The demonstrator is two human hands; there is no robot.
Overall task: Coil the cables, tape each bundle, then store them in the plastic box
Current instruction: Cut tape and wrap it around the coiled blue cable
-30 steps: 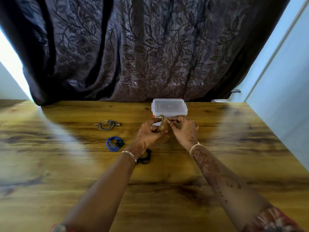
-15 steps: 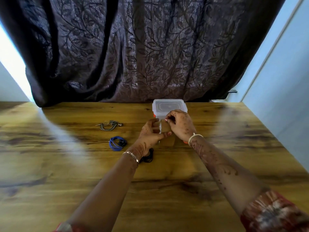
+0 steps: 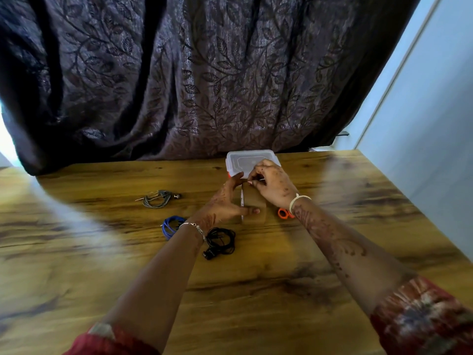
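While the left hand [image 3: 225, 202] clasps the tape roll [image 3: 256, 202] between thumb and fingers [image 3: 236, 178], the right hand [image 3: 273, 185] pinches its end.

Curtain [image 3: 204, 73], table [image 3: 256, 298], wall [image 3: 435, 119].
Dark leafy curtain across top, wooden table below, pale wall at right edge.

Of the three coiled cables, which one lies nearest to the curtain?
The grey cable; the blue cable and the black cable lie farther from it.
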